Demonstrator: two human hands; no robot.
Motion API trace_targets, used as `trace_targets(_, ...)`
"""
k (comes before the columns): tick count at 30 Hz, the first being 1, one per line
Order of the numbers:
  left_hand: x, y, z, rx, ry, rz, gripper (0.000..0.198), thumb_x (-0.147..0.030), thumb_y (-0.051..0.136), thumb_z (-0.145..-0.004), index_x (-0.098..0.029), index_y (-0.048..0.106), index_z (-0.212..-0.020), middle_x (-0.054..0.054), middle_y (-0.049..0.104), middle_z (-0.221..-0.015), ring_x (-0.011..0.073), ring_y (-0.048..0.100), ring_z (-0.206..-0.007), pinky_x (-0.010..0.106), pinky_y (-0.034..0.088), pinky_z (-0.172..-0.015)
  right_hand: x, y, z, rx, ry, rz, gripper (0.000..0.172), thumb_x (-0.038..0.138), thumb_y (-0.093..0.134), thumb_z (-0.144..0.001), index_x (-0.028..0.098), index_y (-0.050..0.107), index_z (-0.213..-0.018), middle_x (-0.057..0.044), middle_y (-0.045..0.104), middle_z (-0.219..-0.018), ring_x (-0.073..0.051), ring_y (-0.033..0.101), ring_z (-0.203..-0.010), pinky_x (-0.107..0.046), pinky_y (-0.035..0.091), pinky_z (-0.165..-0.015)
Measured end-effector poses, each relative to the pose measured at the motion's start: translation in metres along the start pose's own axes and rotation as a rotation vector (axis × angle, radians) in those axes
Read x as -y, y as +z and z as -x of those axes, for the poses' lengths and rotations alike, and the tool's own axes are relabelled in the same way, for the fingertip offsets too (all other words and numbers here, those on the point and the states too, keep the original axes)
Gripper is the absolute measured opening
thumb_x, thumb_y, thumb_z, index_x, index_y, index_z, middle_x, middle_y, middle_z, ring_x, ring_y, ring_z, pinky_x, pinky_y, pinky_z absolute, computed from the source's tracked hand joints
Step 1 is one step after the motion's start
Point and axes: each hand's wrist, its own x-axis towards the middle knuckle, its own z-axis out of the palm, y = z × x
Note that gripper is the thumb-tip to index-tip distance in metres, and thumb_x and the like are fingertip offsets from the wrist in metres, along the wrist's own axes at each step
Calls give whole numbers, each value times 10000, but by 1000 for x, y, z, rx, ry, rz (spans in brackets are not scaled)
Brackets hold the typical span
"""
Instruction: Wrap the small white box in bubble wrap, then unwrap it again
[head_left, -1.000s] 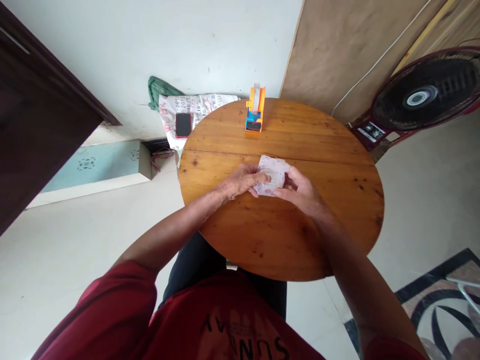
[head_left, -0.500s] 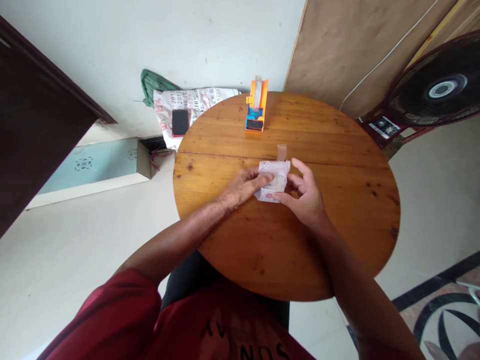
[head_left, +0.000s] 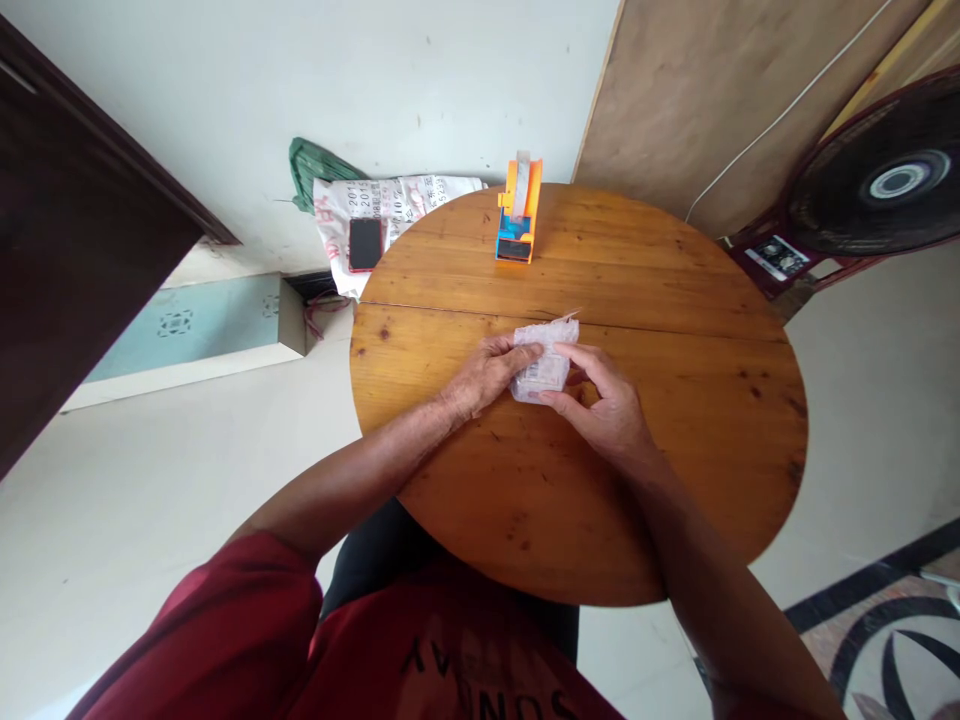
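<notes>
Between my two hands is a small packet in whitish, crinkled bubble wrap, held just over the round wooden table. My left hand grips its left side, thumb pressed on top and fingers underneath. My right hand holds the right side, with index finger and thumb on the wrap and the other fingers partly hidden. A thin strip of clear tape shows at the packet's upper right edge, seen nearly edge-on. What lies inside the wrap cannot be made out.
An orange and blue tape dispenser stands near the far edge of the table. Beyond the table's left edge, a dark phone-like object lies on a printed white bag. A large fan stands at right.
My right index finger has come down onto the packet's top. The tape strip, which stuck out flat beyond the far edge, now appears as a thin line. The view has shifted slightly.
</notes>
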Motion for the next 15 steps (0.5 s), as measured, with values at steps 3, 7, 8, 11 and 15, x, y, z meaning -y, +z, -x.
trace_targets(3, -1, 1, 0, -37, -20, 0, 269, -362, 775, -703, -127, 728, -825, 23, 699, -725, 117, 586, -604, 241, 446, -594, 2, 1, 0, 5, 12, 20, 499, 333, 769, -821, 306, 606, -1292, -68, 694, -1212, -233, 687, -929, -409, 589, -829)
trace_targets(7, -2, 3, 2, -57, -25, 9, 228, -327, 752, -696, -126, 723, -800, 21, 691, -693, 114, 578, -569, 240, 447, -572, 5, -1, -2, 43, 32, 23, 446, 328, 774, -804, 295, 635, -1226, -68, 692, -1168, -231, 675, -902, -389, 588, -768)
trace_targets(8, -2, 4, 2, -55, -21, 11, 240, -331, 760, -691, -125, 725, -807, 22, 693, -691, 115, 580, -568, 241, 453, -574, 6, -1, -2, 53, 36, 17, 419, 329, 771, -805, 290, 644, -1203, -71, 690, -1161, -234, 674, -910, -383, 586, -753)
trace_targets(11, -2, 5, 4, -38, -13, 9, 286, -354, 793, -685, -123, 731, -844, 25, 703, -700, 117, 591, -582, 239, 465, -585, 7, -4, -5, 80, 41, 11, 348, 331, 754, -817, 279, 656, -1147, -72, 683, -1111, -240, 668, -925, -379, 574, -740)
trace_targets(15, -2, 5, 4, -33, -17, -4, 278, -354, 787, -708, -129, 733, -862, 19, 703, -720, 106, 588, -585, 225, 451, -575, 8, -7, -6, 109, 24, 26, 299, 341, 733, -840, 266, 656, -1118, -65, 678, -1050, -249, 663, -943, -404, 558, -801)
